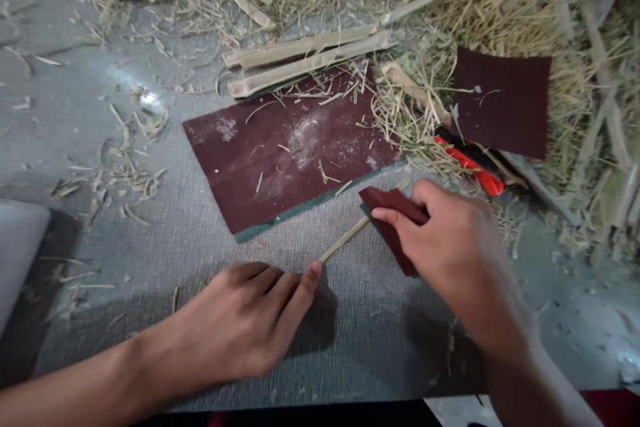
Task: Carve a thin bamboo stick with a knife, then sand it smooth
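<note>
My left hand lies on the grey mat, fingers pressed together, pinching the near end of a thin bamboo stick. The stick runs up and to the right. My right hand is closed on a small folded piece of dark red sandpaper, wrapped over the stick's far end. A large dark red sandpaper sheet lies flat just beyond both hands, dusted with pale powder and bamboo slivers.
Split bamboo strips lie behind the large sheet. Another dark red sandpaper piece rests on a heap of bamboo shavings at the right. An orange-handled tool sits by the shavings. A pale object is at the left edge.
</note>
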Action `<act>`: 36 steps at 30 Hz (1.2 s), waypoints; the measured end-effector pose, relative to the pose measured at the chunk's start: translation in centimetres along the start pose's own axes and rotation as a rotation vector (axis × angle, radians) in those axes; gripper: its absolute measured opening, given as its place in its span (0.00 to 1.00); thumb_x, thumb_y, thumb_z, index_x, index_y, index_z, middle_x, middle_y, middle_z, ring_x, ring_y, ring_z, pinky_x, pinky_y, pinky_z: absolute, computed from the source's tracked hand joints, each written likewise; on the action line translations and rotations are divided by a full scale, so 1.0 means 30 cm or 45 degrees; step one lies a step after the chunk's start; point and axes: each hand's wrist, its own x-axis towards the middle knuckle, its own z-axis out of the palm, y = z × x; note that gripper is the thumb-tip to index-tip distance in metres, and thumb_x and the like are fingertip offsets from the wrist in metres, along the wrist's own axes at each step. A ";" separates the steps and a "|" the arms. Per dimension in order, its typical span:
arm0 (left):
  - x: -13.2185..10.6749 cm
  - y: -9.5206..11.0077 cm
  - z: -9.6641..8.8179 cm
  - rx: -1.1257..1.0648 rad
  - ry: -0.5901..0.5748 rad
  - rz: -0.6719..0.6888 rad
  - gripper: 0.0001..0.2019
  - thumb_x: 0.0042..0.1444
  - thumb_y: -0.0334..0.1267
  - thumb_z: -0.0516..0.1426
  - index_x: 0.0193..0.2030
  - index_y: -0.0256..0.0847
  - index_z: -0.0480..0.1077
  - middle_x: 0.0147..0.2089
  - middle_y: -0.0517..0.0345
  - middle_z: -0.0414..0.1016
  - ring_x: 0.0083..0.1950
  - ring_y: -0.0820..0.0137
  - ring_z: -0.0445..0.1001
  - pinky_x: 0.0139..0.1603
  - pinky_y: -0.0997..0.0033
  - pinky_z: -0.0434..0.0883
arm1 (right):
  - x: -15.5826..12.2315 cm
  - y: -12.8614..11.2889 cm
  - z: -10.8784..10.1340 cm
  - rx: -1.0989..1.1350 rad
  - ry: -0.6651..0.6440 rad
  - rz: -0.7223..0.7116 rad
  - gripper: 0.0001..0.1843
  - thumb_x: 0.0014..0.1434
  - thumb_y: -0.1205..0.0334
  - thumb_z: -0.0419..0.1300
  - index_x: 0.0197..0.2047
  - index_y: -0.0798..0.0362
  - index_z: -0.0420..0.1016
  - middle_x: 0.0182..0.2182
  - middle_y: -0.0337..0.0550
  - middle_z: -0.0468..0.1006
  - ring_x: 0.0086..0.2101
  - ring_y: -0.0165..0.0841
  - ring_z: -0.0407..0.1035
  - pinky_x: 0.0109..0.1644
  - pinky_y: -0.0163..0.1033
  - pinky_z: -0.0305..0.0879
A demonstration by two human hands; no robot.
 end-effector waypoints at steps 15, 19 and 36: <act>-0.009 0.003 0.001 0.077 -0.054 0.011 0.16 0.62 0.24 0.41 0.52 0.19 0.61 0.25 0.56 0.71 0.22 0.70 0.71 0.20 0.70 0.71 | 0.005 -0.003 0.003 0.038 -0.031 -0.015 0.23 0.53 0.50 0.62 0.22 0.50 0.53 0.14 0.30 0.56 0.16 0.24 0.45 0.20 0.32 0.41; -0.010 -0.006 0.002 0.154 -0.002 0.013 0.15 0.62 0.23 0.41 0.50 0.20 0.62 0.25 0.57 0.71 0.21 0.70 0.70 0.18 0.70 0.70 | 0.032 0.040 0.001 0.001 -0.008 0.112 0.24 0.52 0.48 0.62 0.21 0.50 0.52 0.14 0.30 0.55 0.17 0.24 0.44 0.20 0.32 0.42; -0.005 0.004 0.003 0.080 0.046 0.012 0.14 0.62 0.25 0.42 0.42 0.24 0.68 0.23 0.56 0.69 0.21 0.69 0.70 0.20 0.69 0.71 | -0.025 -0.061 0.003 0.007 0.006 -0.127 0.17 0.53 0.56 0.64 0.24 0.51 0.58 0.16 0.32 0.63 0.16 0.25 0.52 0.21 0.33 0.41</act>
